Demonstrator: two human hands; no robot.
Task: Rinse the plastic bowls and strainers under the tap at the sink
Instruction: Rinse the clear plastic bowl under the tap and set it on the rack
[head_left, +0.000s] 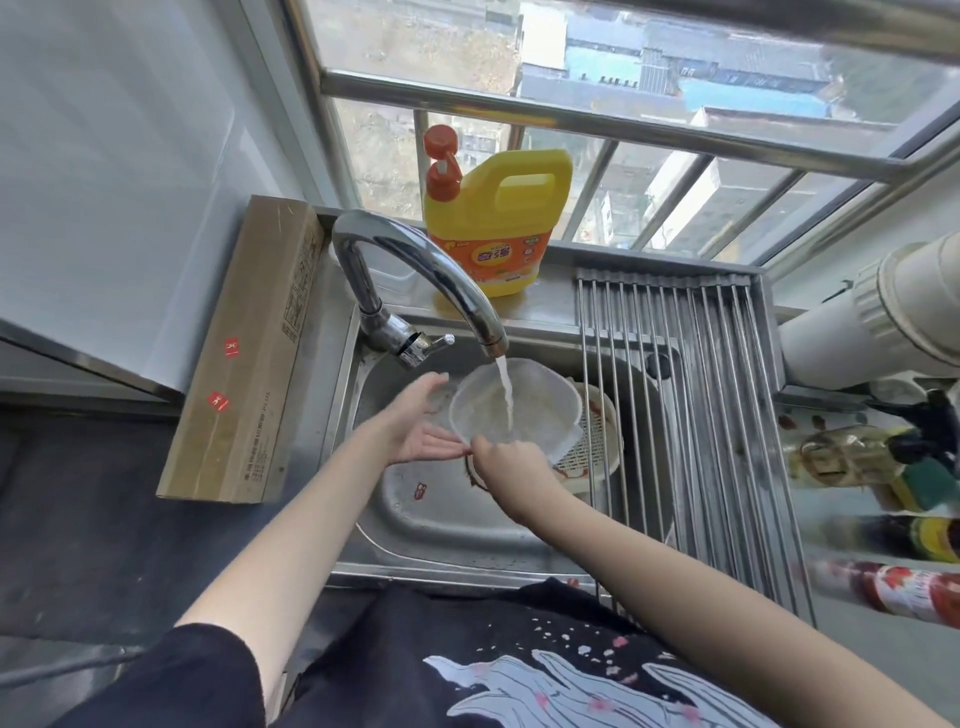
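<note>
A clear plastic bowl (524, 405) is held tilted under the chrome tap (426, 275), and the running water falls into it. My right hand (506, 460) grips the bowl's near rim. My left hand (421, 426) is spread with straight fingers against the bowl's left side. Below and to the right of the bowl, a cream plastic strainer (587, 449) with a reddish rim lies in the steel sink (447, 514).
A yellow detergent jug (498, 223) stands on the ledge behind the tap. A steel roll-up drying rack (711, 431) covers the sink's right side. A cardboard box (249, 353) lies to the left. Sauce bottles (883, 530) lie at the right edge.
</note>
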